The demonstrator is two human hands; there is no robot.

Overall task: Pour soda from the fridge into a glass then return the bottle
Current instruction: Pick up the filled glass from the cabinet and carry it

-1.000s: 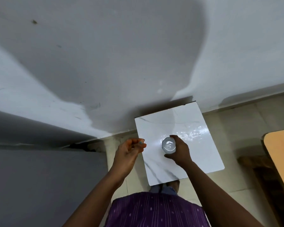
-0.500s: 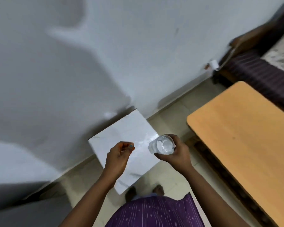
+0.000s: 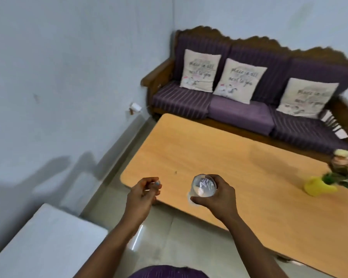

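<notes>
My right hand (image 3: 217, 199) grips a clear drinking glass (image 3: 203, 185), seen from above, held over the near left part of the wooden coffee table (image 3: 219, 157). My left hand (image 3: 143, 194) hovers beside it at the table's left corner, fingers curled loosely with the fingertips pinched together, holding nothing that I can make out. No soda bottle or fridge is in view.
A white marble-look surface (image 3: 44, 243) sits at the lower left. A yellow vase of flowers (image 3: 319, 187) stands on the table's right side. A purple sofa (image 3: 239, 113) with three cushions lines the far wall. Tiled floor (image 3: 161, 237) lies between me and the table.
The view has swung right from the white surface to the coffee table and sofa. My right hand has carried the glass off the white surface to above the table.
</notes>
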